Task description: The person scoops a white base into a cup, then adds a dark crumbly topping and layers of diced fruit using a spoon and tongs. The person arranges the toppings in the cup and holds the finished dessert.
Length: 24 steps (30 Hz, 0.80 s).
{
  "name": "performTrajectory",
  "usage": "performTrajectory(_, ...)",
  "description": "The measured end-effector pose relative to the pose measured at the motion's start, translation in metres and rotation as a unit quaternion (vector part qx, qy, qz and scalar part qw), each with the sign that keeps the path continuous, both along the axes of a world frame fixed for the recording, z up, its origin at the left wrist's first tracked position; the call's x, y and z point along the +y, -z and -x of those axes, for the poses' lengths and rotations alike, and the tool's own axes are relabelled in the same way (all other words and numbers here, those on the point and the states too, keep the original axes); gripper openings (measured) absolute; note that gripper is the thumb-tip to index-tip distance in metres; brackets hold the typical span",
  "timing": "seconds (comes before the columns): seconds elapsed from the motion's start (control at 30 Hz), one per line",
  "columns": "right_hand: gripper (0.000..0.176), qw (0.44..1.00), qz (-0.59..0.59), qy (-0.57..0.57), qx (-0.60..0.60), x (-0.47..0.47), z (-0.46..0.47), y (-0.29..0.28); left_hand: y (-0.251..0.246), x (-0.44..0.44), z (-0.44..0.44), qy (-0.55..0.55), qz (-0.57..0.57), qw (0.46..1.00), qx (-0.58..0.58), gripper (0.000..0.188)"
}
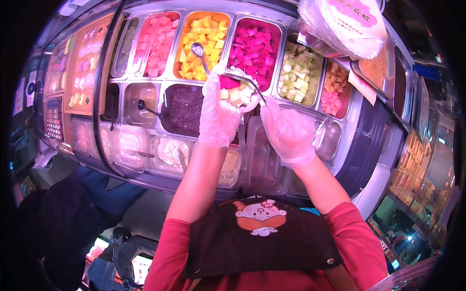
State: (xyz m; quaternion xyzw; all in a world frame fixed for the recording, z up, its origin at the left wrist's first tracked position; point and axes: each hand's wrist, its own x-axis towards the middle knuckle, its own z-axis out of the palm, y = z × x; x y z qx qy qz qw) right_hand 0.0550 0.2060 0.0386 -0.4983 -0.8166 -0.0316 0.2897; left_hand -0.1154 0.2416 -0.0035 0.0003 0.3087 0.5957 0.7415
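My left hand [217, 125], in a clear plastic glove, cradles a round white dough wrapper [251, 106]. On the wrapper lie white filling with dark bits, a piece of magenta dragon fruit [228, 82] and pale fruit cubes [234, 96]. In my right hand [289, 132], also gloved, is the dark handle of a metal spoon [236, 77]. The spoon's bowl rests over the fruit on the wrapper. Behind the wrapper are steel pans of diced mango [207, 31] and diced dragon fruit [253, 45]. A second spoon [197, 50] lies in the mango.
Other pans hold pink cubes [160, 40], pale green cubes [296, 71] and dark purple filling [184, 107]. Nearer stands a tub of white cream [171, 152]. Plastic-wrapped packaging [342, 29] sits back right, a display case [78, 69] left. Another person [62, 214] stands lower left.
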Motion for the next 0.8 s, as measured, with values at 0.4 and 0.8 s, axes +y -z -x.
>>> performTrajectory(0.4, 0.047, 0.993, -0.074, -0.075, -0.056, 0.007, -0.018, -0.004, 0.008, 0.005, 0.034, -0.044, -0.026, 0.998, 0.025, 0.046)
performTrajectory(0.8, 0.053, 0.992, -0.087, -0.091, 0.006, 0.048, -0.003, -0.004, 0.012, 0.01, 0.041, -0.01, -0.086, 0.996, -0.006, 0.051)
